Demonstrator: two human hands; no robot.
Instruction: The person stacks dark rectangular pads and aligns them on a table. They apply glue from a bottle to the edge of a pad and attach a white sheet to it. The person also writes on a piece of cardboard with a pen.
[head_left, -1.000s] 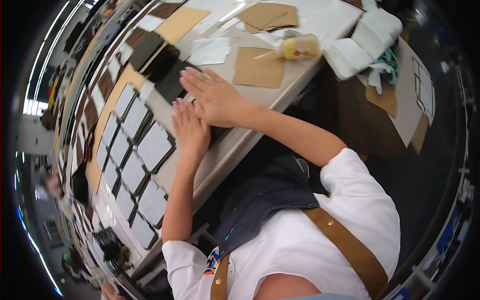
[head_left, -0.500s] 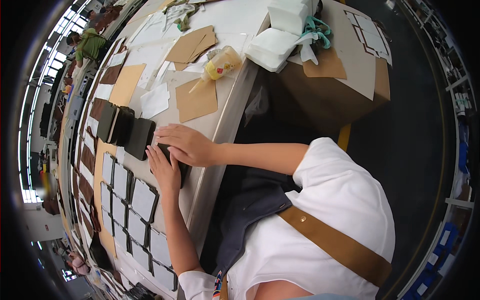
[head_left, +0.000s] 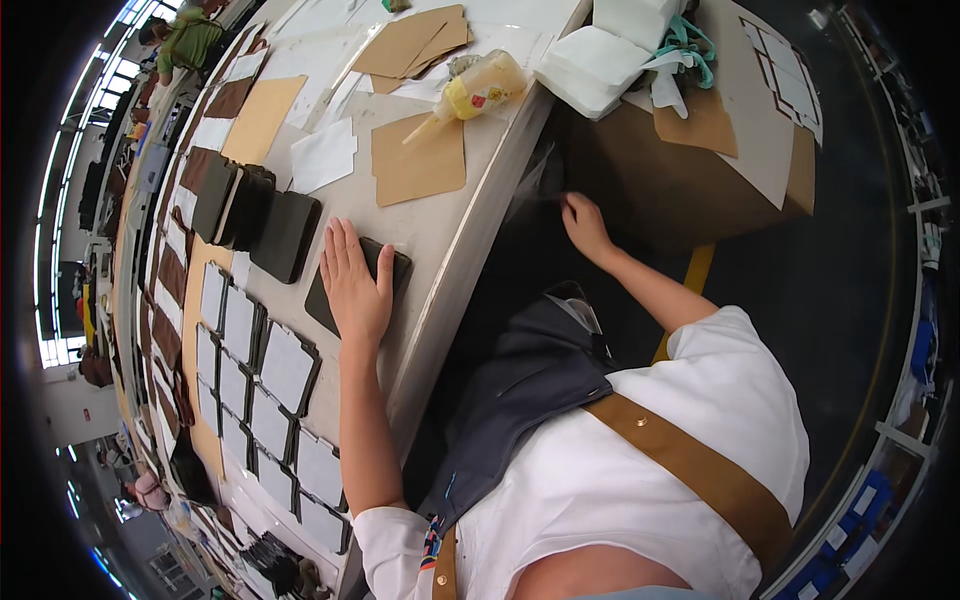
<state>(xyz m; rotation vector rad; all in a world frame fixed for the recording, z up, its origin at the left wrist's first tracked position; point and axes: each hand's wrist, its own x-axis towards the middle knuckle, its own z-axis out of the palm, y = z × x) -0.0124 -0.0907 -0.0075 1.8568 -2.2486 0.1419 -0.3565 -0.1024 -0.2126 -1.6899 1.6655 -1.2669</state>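
Observation:
My left hand (head_left: pixel 358 285) lies flat, fingers stretched, on a dark flat block or stack of dark pieces (head_left: pixel 400 268) near the table's front edge. Off the table, in front of the cardboard box, my right hand (head_left: pixel 587 228) hangs with fingers curled; whatever it holds, if anything, is hidden. Just beyond the left hand is a dark rounded-corner piece (head_left: pixel 287 237), next to a standing row of dark flat pieces (head_left: pixel 240 205). Rows of white-faced, dark-edged panels (head_left: pixel 285 370) are laid out left of my left forearm.
On the table are a yellowish squeeze bottle (head_left: pixel 480 90) with a pointed nozzle, brown card pieces (head_left: pixel 418 165) and a white sheet (head_left: pixel 324 157). White pads (head_left: pixel 590 75) and teal straps (head_left: pixel 690 55) sit atop the large cardboard box (head_left: pixel 640 180). Clear plastic (head_left: pixel 535 185) hangs by the table edge. Someone in green (head_left: pixel 190 40) is far left.
My right hand has left the dark block and moved right, off the table. My left hand has shifted and now lies flat on the block. The view has moved slightly.

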